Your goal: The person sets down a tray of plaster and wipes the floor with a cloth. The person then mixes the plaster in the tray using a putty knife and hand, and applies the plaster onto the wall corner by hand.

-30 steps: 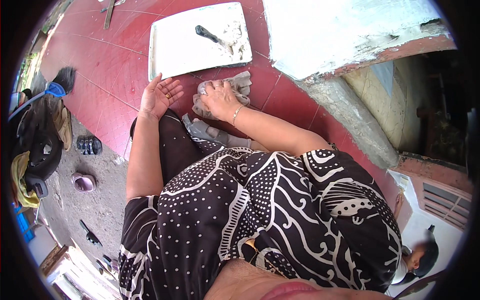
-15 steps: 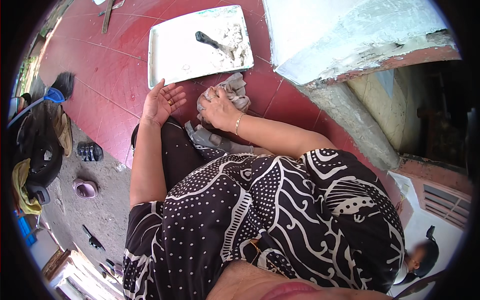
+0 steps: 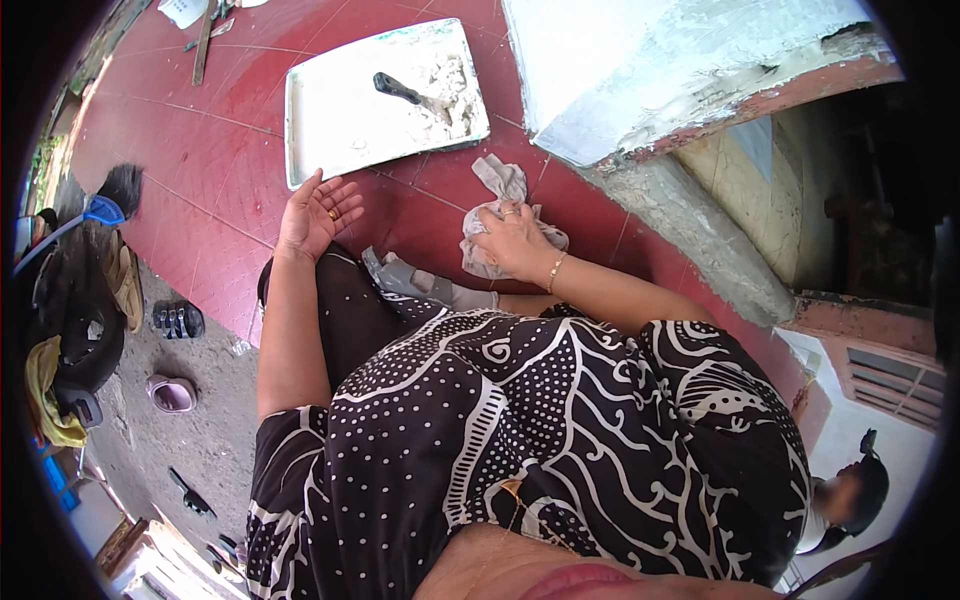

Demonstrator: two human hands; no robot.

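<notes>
- Two grips are showing: right grip [image 3: 515,245] is clutching the gray-beige cloth [image 3: 503,180] under its palm, pressing it on the red tile floor [image 3: 405,205]; left grip [image 3: 318,215] is facing palm up, open, holding nothing.
- White tray [image 3: 325,115] with paste [image 3: 457,82] and black-handled tool [image 3: 396,88] is sitting just ahead of left grip, ahead-left of right grip.
- Step, likely: right grip is wiping tiles. Next stroke would be calling for palm-down pressure and gathering the loose cloth end trailing ahead.
- Versus earlier frames: right grip and cloth are sitting farther right, farther from the tray; left grip is staying palm up.
</notes>
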